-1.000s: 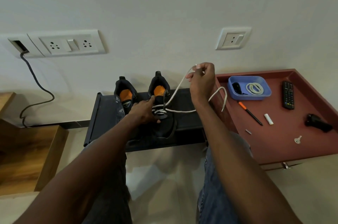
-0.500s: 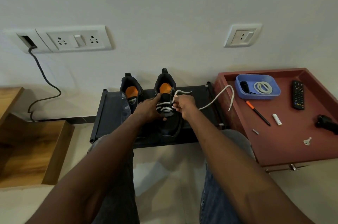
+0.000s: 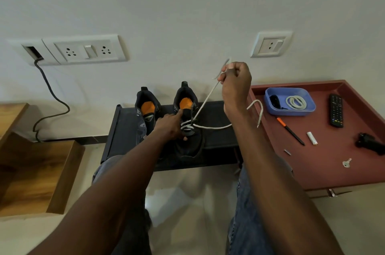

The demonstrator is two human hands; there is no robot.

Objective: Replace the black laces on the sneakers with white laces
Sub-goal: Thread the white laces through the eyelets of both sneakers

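The right sneaker [image 3: 188,127] is steadied on the black stand [image 3: 214,127] by the left hand [image 3: 169,126], fingers laid flat on its tongue. One end of the white lace [image 3: 205,101] is pinched in the raised right hand [image 3: 236,86] and drawn taut from the eyelets. The other end trails toward the red tray [image 3: 333,161].

Both arms reach forward: the left hand [image 3: 169,124] lies low with its forefinger stretched ahead, the right hand [image 3: 236,86] is raised higher, fingers curled in a pinch.
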